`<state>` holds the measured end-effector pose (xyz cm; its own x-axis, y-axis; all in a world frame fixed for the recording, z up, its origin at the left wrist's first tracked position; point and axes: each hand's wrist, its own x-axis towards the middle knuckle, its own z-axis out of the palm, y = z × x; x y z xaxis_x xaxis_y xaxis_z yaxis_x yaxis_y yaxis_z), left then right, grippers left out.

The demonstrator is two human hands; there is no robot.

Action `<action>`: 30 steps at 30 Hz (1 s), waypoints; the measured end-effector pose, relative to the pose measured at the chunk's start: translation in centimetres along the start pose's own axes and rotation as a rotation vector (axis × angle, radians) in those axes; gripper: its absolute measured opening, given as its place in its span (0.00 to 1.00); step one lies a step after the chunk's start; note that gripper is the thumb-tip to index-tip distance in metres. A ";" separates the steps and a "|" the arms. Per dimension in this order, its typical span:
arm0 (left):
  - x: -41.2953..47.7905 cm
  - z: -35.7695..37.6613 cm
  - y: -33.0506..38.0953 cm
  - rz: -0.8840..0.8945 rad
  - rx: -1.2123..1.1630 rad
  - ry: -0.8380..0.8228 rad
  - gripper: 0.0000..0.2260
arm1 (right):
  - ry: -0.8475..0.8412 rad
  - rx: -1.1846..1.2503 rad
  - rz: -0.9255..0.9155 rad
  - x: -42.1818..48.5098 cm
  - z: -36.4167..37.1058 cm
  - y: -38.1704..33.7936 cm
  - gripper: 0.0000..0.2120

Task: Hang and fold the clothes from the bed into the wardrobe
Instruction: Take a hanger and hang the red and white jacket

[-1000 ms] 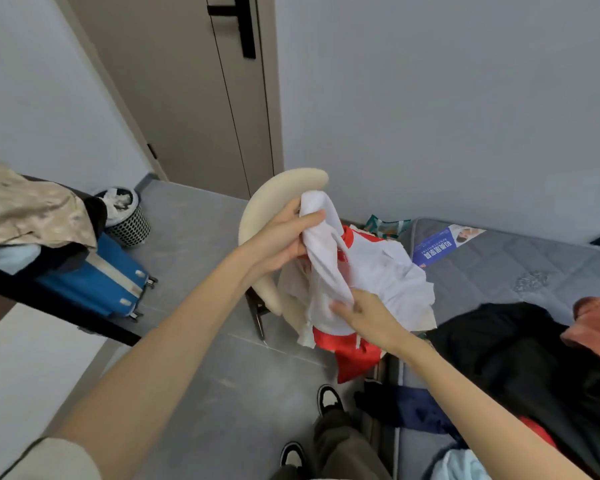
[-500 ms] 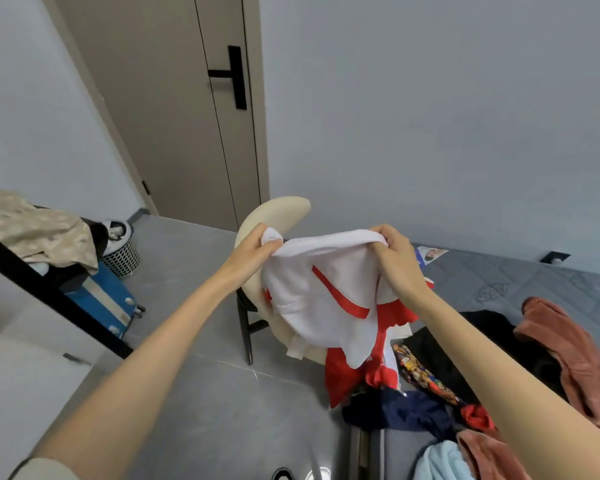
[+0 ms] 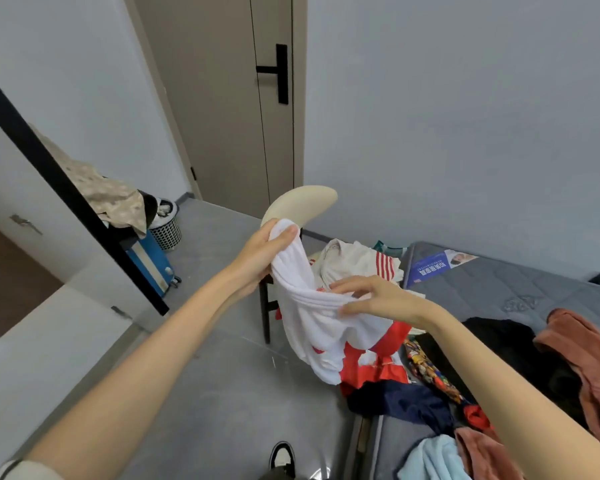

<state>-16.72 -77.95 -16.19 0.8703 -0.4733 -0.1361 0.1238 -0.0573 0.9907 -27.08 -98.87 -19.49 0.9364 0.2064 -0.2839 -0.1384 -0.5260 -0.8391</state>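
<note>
Nearest: one shoe [image 3: 283, 457] on the grey floor [image 3: 205, 393], close to the bed [image 3: 499, 285] edge. A navy garment [image 3: 402, 401] spills over that edge. Risk: a step toward the wardrobe could tread on it or drag it down.

- Bed pile: light blue cloth [image 3: 430, 459], rust-brown top [image 3: 589, 355], black garment [image 3: 499, 341] and a patterned piece [image 3: 426, 368], all loose and overlapping.
- The shirt [image 3: 323, 334], white with red panels, is held in the air between floor and bed corner, twisted into a rope near the top. Its lower end hangs against the pile. Likely snag: lifting it away may pull a neighbouring piece along.
- Left hand [image 3: 267, 247]: wrapped tight round the bunched upper end.
- Right hand [image 3: 378, 299]: fingers fairly straight, the gathered fold pinched lightly between thumb and fingers. The weaker hold; a shake to open the shirt could slip it free, dropping that side to the floor.
- With the twist left in, any fold would probably set crooked, or a hanger would catch inside.

Behind: chair [image 3: 302, 206] with a cream curved back, a striped white garment [image 3: 357, 261] heaped on the seat. The shirt's top is just beside the chair back and could catch on it.

Far left: blue suitcase [image 3: 149, 265], mesh basket [image 3: 167, 223]. Beyond them, a closed door [image 3: 222, 98].
</note>
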 end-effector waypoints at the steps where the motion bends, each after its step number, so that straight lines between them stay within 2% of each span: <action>1: -0.9 -0.6 -0.4 -0.004 -0.021 0.030 0.04 | -0.020 0.038 0.002 -0.1 0.3 -0.1 0.15; 5: -4.7 -3.0 -0.7 0.040 -0.040 0.048 0.11 | 0.149 -0.036 -0.006 1.9 3.7 -1.0 0.18; 8: -7.0 -4.8 -0.1 0.076 -0.080 0.038 0.18 | 0.058 -0.283 -0.125 4.6 7.3 -1.7 0.29; 9: -7.6 -5.5 0.1 0.085 -0.115 0.042 0.20 | 0.009 -0.364 -0.170 5.6 8.7 -1.9 0.26; 11: -8.9 -7.2 0.5 0.095 -0.177 0.070 0.22 | -0.029 -0.392 -0.200 7.1 11.5 -2.7 0.13; 12: -9.6 -8.1 0.7 0.093 -0.203 0.101 0.22 | -0.033 -0.354 -0.200 7.8 12.7 -3.2 0.10; 14: -11.1 -10.4 1.1 0.083 -0.271 0.234 0.23 | -0.020 -0.336 -0.185 9.2 14.3 -4.5 0.13; 16: -12.9 -13.3 1.3 0.068 -0.275 0.475 0.22 | 0.025 -0.367 -0.243 10.7 15.4 -6.3 0.15; 19: -16.3 -18.5 0.5 0.028 0.057 0.815 0.18 | 0.095 -0.357 -0.365 12.7 16.5 -10.3 0.17; 23: -21.0 -25.2 -0.3 0.018 0.468 0.926 0.22 | 0.114 -0.190 -0.472 14.9 18.5 -17.6 0.22; 27: -24.7 -30.5 -0.3 -0.207 0.728 0.894 0.23 | 0.044 -0.073 -0.581 16.3 21.1 -24.5 0.18; 28: -25.4 -31.5 -0.3 -0.258 0.745 0.851 0.25 | 0.038 -0.071 -0.625 16.4 21.9 -26.0 0.17; 30: -26.4 -32.6 0.1 -0.302 0.615 0.715 0.28 | 0.028 -0.056 -0.706 16.4 23.7 -28.6 0.18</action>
<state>-24.21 -36.81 -12.81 0.9510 0.2668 -0.1565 0.2950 -0.6305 0.7180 -15.37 -60.92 -11.18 0.8045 0.4927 0.3316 0.5207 -0.3167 -0.7928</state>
